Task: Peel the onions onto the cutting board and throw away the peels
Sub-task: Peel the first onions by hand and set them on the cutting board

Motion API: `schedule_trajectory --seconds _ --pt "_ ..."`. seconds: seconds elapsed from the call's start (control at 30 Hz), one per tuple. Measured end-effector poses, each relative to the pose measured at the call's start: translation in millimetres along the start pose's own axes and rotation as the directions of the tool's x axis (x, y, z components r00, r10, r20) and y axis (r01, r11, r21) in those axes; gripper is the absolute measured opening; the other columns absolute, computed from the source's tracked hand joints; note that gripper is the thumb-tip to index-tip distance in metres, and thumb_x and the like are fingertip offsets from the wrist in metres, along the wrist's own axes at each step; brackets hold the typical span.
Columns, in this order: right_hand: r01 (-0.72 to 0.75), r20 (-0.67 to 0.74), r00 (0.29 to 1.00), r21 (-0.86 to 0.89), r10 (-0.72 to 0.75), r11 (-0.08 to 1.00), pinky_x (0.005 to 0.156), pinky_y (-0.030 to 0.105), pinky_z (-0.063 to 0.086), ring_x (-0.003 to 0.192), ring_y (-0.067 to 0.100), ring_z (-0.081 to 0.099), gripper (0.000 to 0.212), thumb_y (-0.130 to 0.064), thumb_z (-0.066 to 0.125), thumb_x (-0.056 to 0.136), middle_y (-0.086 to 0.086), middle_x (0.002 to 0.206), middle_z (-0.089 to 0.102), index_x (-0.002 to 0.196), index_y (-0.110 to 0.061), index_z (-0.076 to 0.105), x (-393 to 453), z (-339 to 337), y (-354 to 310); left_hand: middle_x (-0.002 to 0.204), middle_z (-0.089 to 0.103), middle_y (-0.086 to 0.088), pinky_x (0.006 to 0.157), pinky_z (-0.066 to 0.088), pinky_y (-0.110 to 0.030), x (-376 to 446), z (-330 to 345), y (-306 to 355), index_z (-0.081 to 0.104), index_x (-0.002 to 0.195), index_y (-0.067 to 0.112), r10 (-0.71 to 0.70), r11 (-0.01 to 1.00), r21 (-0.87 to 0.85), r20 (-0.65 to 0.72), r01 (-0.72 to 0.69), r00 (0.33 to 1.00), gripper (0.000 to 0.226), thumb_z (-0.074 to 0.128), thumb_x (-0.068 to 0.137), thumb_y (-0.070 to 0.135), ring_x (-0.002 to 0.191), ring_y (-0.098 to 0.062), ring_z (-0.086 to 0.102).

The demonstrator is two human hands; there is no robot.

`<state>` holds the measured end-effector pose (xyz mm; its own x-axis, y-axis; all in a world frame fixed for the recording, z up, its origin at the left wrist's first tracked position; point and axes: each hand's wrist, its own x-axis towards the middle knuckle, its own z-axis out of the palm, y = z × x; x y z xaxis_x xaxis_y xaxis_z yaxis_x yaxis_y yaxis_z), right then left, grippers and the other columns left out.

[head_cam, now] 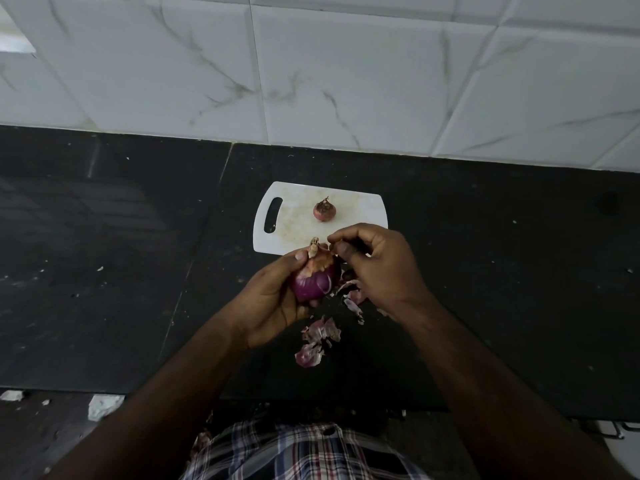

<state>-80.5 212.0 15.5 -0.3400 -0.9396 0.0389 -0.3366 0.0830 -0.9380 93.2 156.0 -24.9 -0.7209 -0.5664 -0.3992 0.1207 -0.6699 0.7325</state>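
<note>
The left hand is curled around a partly peeled red onion, holding it just above the dark bench at the near edge of the white cutting board. The lower half of this onion shows glossy purple flesh; papery skin still caps the top around its dry stalk. The right hand has its fingers bent, thumb and forefinger pinching at the skin near the stalk. A second, smaller onion, unpeeled, sits on the cutting board toward its far edge, well apart from the hands. The board lies near the back of the bench, its handle slot to the left. Loose peels lie on the bench below and between the wrists, more beside the right hand. White marbled wall tiles rise behind the bench
</note>
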Motion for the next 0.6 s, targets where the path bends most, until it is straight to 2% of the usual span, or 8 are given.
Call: schedule_trajectory --seconds 0.07,0.2,0.27,0.33,0.4,0.47,0.5,0.6 --pt "0.008 -0.044 0.999 0.016 -0.007 1.0 0.06 0.02 0.057 0.083 0.005 0.07 0.016 -0.004 0.066 0.092 -0.003 0.093 0.073 0.099 -0.015 0.076 -2 -1 2 0.096 0.069 -0.014 0.049 0.049 -0.021 0 1 0 0.06 0.124 0.012 -0.021 1.0 -0.02 -0.011 0.02 1.0 0.052 0.062 0.084 0.045 0.06 -0.016 0.059" --pt "-0.005 -0.091 0.996 -0.045 0.001 0.999 0.062 0.008 0.051 0.08 -0.009 0.066 0.019 -0.003 0.068 0.091 -0.006 0.093 0.071 0.106 -0.012 0.074 -3 -7 13 0.091 0.068 -0.012 0.05 0.05 -0.022 -3 -2 2 0.057 0.122 0.009 -0.046 0.996 -0.073 0.006 0.046 0.999 0.051 0.058 0.088 0.046 0.06 -0.015 0.058" --pt "-0.046 -0.031 0.999 -0.148 0.042 0.988 0.075 0.016 0.056 0.088 -0.008 0.066 0.022 -0.009 0.072 0.088 -0.007 0.099 0.072 0.109 -0.016 0.075 -4 -11 18 0.091 0.068 -0.011 0.052 0.05 -0.022 -4 -3 4 0.058 0.121 0.01 -0.041 0.997 -0.07 0.0 0.041 0.999 0.049 0.057 0.088 0.047 0.062 -0.015 0.057" --pt "-0.081 0.023 0.996 -0.187 0.087 0.979 0.089 0.024 0.055 0.101 -0.002 0.065 0.026 -0.02 0.076 0.086 -0.01 0.11 0.072 0.112 -0.022 0.074 -6 -14 19 0.095 0.068 -0.012 0.053 0.05 -0.022 -3 -3 5 0.055 0.126 0.011 -0.029 0.999 -0.04 -0.017 0.028 0.999 0.053 0.058 0.088 0.048 0.065 -0.015 0.057" --pt "-0.116 0.06 0.991 -0.074 0.12 0.99 0.088 0.033 0.058 0.096 0.004 0.07 0.034 -0.035 0.077 0.084 -0.01 0.107 0.074 0.116 -0.024 0.072 -8 -12 14 0.098 0.068 -0.012 0.054 0.049 -0.023 -1 -2 4 0.052 0.131 0.011 -0.01 1.0 -0.012 -0.039 0.009 0.999 0.057 0.059 0.088 0.048 0.066 -0.017 0.058" --pt "-0.179 0.121 0.977 0.019 0.175 0.984 0.08 0.042 0.062 0.088 0.01 0.073 0.057 -0.054 0.077 0.075 -0.007 0.107 0.073 0.122 -0.022 0.068 -9 -7 7 0.098 0.068 -0.012 0.053 0.049 -0.024 0 0 4 0.05 0.131 0.015 0.024 0.999 0.025 -0.044 -0.023 0.999 0.054 0.06 0.088 0.046 0.067 -0.019 0.059" --pt "-0.2 0.155 0.969 0.031 0.193 0.979 0.077 0.044 0.062 0.087 0.013 0.074 0.062 -0.054 0.078 0.074 -0.006 0.109 0.072 0.125 -0.02 0.067 -10 -4 6 0.098 0.068 -0.012 0.053 0.048 -0.025 0 1 4 0.05 0.13 0.018 0.043 0.998 0.043 -0.04 -0.041 0.998 0.051 0.06 0.088 0.045 0.068 -0.019 0.06" --pt "-0.192 0.177 0.968 0.069 0.177 0.979 0.075 0.04 0.062 0.086 0.018 0.074 0.044 -0.025 0.082 0.079 0.0 0.105 0.075 0.12 -0.016 0.069 -6 1 7 0.106 0.066 -0.011 0.053 0.048 -0.025 0 4 5 0.051 0.128 0.02 0.083 0.995 0.065 -0.044 -0.08 0.996 0.046 0.062 0.088 0.04 0.071 -0.02 0.063"
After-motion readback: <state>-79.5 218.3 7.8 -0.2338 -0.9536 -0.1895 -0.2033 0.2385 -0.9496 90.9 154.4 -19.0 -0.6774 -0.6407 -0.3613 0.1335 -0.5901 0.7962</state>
